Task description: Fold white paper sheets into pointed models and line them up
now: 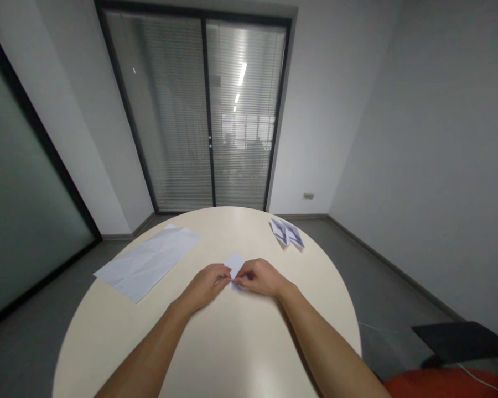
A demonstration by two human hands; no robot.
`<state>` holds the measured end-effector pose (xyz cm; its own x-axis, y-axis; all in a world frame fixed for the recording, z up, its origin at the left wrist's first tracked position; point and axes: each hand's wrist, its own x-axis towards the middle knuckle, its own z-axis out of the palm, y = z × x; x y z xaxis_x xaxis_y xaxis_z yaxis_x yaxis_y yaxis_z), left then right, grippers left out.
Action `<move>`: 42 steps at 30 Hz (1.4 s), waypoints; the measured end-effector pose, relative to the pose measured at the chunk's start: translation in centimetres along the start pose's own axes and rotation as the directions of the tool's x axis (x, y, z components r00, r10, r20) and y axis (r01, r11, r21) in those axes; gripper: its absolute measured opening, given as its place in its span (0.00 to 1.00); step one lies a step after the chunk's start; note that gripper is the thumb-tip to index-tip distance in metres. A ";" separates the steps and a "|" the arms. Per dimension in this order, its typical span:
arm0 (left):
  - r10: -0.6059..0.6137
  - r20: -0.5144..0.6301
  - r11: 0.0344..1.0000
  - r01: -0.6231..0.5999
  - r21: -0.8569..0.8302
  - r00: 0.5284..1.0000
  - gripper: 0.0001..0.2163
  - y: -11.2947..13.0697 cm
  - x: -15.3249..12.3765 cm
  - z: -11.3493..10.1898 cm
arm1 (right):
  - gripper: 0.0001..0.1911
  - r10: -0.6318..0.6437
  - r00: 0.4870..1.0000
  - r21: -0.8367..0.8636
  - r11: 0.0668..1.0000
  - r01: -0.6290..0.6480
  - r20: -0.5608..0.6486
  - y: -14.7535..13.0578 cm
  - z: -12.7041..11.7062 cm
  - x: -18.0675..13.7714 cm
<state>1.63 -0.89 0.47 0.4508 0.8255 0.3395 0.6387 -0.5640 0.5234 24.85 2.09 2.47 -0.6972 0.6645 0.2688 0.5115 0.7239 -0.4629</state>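
A small piece of folded white paper (pixel 234 262) is between my two hands, over the middle of the round table. My left hand (pixel 209 284) pinches its left side between thumb and fingers. From the right, my right hand (pixel 259 276) grips the same paper with thumb and forefinger. The fingertips of both hands nearly meet at its centre and cover part of it, so its exact folds are hard to make out. A little of the paper shows beyond the fingers and a little below them.
Creased white sheets (pixel 151 262) lie at the table's left side. Folded paper pieces (pixel 287 233) stand near the far right edge. The round cream table (pixel 216 354) ends before a glass door with blinds (pixel 244 121). A black and red chair (pixel 460 342) is at lower right.
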 end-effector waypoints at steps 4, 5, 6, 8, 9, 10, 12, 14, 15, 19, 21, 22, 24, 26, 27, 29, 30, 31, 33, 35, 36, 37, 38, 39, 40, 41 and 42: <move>-0.037 -0.016 0.999 0.037 -0.008 0.999 0.08 0.1 0.0 0.1 | 0.16 -0.003 1.000 0.024 1.000 0.003 0.000 0.5 0.0 0.0; -0.048 -0.016 0.999 0.048 -0.007 0.999 0.08 0.1 0.0 0.2 | 0.14 0.004 1.000 0.020 1.000 -0.004 -0.005 0.8 0.0 0.0; -0.061 -0.015 0.998 0.061 -0.003 0.998 0.09 0.0 0.0 0.2 | 0.12 0.017 1.000 0.017 1.000 -0.017 -0.010 1.0 0.0 0.0; -0.095 -0.015 0.995 0.095 0.018 0.995 0.10 -0.1 0.0 0.3 | 0.09 0.053 0.998 0.021 0.998 -0.052 -0.027 1.5 0.1 -0.1; -0.112 -0.016 0.993 0.113 0.032 0.994 0.10 -0.2 0.0 0.3 | 0.09 0.071 0.997 0.027 0.997 -0.070 -0.036 1.7 0.1 -0.1; -0.128 -0.017 0.991 0.128 0.047 0.992 0.10 -0.2 0.0 0.3 | 0.09 0.087 0.995 0.036 0.996 -0.085 -0.041 1.9 0.1 -0.2; -0.150 -0.025 0.986 0.151 0.075 0.988 0.10 -0.3 0.1 0.4 | 0.11 0.110 0.993 0.060 0.992 -0.108 -0.042 2.1 0.1 -0.2; -0.166 -0.031 0.981 0.168 0.100 0.986 0.10 -0.2 0.2 0.5 | 0.12 0.129 0.991 0.081 0.989 -0.126 -0.033 2.3 0.1 -0.2; -0.172 -0.033 0.978 0.175 0.111 0.985 0.10 -0.2 0.2 0.5 | 0.12 0.136 0.990 0.090 0.987 -0.133 -0.026 2.3 0.2 -0.2; -0.198 -0.045 0.970 0.202 0.137 0.979 0.09 0.1 0.2 0.6 | 0.13 0.155 0.987 0.118 0.982 -0.150 -0.035 2.7 0.2 -0.4; -0.210 -0.053 0.967 0.215 0.136 0.976 0.09 0.3 0.2 0.7 | 0.13 0.162 0.986 0.128 0.980 -0.155 -0.046 3.0 0.3 -0.4; -0.214 -0.058 0.966 0.220 0.133 0.975 0.09 0.4 0.2 0.7 | 0.13 0.163 0.985 0.129 0.979 -0.155 -0.050 3.1 0.3 -0.4; -0.225 -0.072 0.964 0.233 0.127 0.972 0.08 0.5 0.2 0.8 | 0.13 0.161 0.985 0.129 0.980 -0.152 -0.061 3.2 0.3 -0.4; -0.244 -0.082 0.960 0.253 0.122 0.966 0.08 0.5 0.3 0.9 | 0.13 0.155 0.985 0.142 0.980 -0.143 -0.077 3.2 0.4 -0.3; -0.255 -0.084 0.957 0.264 0.122 0.963 0.08 0.5 0.3 0.9 | 0.13 0.153 0.985 0.153 0.978 -0.139 -0.082 3.2 0.4 -0.3; -0.272 -0.091 0.951 0.282 0.128 0.958 0.08 0.5 0.3 1.0 | 0.13 0.154 0.985 0.176 0.975 -0.137 -0.084 3.3 0.5 -0.3; -0.277 -0.098 0.948 0.289 0.133 0.956 0.08 0.5 0.3 1.0 | 0.13 0.155 0.984 0.184 0.973 -0.138 -0.083 3.3 0.6 -0.3; -0.281 -0.108 0.945 0.295 0.140 0.953 0.08 0.6 0.3 1.0 | 0.13 0.158 0.984 0.191 0.971 -0.140 -0.082 3.4 0.6 -0.3; -0.288 -0.125 0.940 0.305 0.153 0.949 0.08 0.6 0.3 1.0 | 0.13 0.163 0.983 0.201 0.969 -0.145 -0.080 3.5 0.7 -0.2; -0.291 -0.131 0.938 0.310 0.154 0.948 0.08 0.6 0.2 1.0 | 0.13 0.168 0.983 0.204 0.968 -0.148 -0.079 3.6 0.8 -0.2; -0.293 -0.132 0.938 0.312 0.152 0.947 0.08 0.7 0.2 1.0 | 0.13 0.170 0.982 0.202 0.968 -0.150 -0.082 3.7 0.8 -0.1; -0.297 -0.131 0.937 0.315 0.149 0.946 0.08 0.7 0.2 1.0 | 0.13 0.170 0.982 0.200 0.968 -0.150 -0.084 3.7 0.9 -0.1; -0.301 -0.130 0.937 0.318 0.146 0.945 0.08 0.8 0.2 0.9 | 0.13 0.169 0.982 0.200 0.968 -0.149 -0.088 3.7 0.9 0.0; -0.303 -0.131 0.936 0.321 0.144 0.944 0.08 0.8 0.2 0.9 | 0.13 0.168 0.982 0.202 0.968 -0.146 -0.092 3.7 1.0 0.0; -0.304 -0.131 0.936 0.321 0.142 0.944 0.08 0.9 0.2 0.8 | 0.14 0.166 0.981 0.207 0.968 -0.144 -0.096 3.7 1.0 0.0; -0.302 -0.131 0.937 0.320 0.138 0.944 0.08 0.9 0.2 0.8 | 0.14 0.166 0.981 0.213 0.967 -0.142 -0.099 3.8 1.1 0.1; -0.300 -0.132 0.939 0.317 0.132 0.945 0.08 1.0 0.2 0.8 | 0.14 0.168 0.980 0.221 0.965 -0.143 -0.102 3.8 1.1 0.1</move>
<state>2.83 -1.31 0.46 0.1517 0.9517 0.2670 0.8251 -0.2706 0.4960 26.14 4.67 -0.19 -0.5463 0.7923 0.2718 0.4823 0.5628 -0.6713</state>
